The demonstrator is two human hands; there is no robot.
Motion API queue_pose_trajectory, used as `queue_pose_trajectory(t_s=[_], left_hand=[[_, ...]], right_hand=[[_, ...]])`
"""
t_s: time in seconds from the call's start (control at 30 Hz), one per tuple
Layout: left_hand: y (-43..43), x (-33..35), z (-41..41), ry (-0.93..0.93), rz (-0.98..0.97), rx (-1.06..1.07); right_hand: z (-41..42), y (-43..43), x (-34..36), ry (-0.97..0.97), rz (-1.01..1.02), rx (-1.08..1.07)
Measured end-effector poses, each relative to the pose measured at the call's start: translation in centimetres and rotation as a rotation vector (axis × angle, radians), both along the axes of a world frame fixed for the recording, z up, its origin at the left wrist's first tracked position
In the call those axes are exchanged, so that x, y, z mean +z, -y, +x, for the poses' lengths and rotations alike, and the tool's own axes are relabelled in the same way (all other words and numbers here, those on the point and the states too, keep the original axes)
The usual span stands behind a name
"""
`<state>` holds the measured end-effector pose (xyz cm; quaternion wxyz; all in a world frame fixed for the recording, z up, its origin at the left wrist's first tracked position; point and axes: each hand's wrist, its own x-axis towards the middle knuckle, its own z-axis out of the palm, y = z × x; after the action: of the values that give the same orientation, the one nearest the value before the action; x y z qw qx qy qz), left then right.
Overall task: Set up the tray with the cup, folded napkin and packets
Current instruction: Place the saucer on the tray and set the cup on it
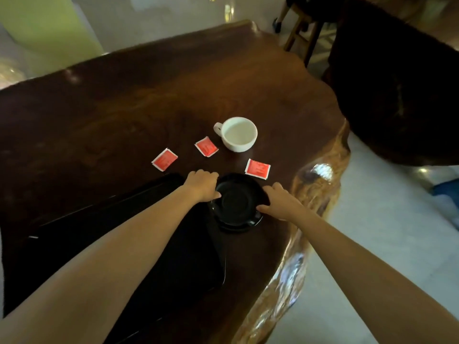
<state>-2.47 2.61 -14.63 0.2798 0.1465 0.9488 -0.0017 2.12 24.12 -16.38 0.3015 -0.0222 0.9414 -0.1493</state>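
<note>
left hand (202, 185) fingers gripping black saucer (236, 201) left rim | right hand (280, 202) fingers gripping right rim | frame centre, beside tray (99, 227)

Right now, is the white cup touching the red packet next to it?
Apart. The head view shows a strip of dark table between the white cup and the nearest red packet.

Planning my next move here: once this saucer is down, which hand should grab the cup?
Probably the right hand: the white cup stands beyond the black saucer, slightly to the right. The left hand would reach across.
</note>
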Motion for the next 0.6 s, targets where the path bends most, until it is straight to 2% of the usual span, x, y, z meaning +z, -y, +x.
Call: queue_pose_trajectory(t_s=[0.23,0.37,0.6], left_hand=[[0.0,-1.6,0.4,-0.054,0.081,0.108],[0.0,-1.6,0.6,-0.074,0.195,0.192],[0.0,1.1,1.1,-0.178,0.468,0.35]], right_hand=[[-0.1,0.5,-0.9,-0.021,-0.202,-0.118],[0.1,0.7,-0.3,0.026,-0.375,-0.317],[-0.1,0.7,1.6,-0.207,-0.407,-0.415]])
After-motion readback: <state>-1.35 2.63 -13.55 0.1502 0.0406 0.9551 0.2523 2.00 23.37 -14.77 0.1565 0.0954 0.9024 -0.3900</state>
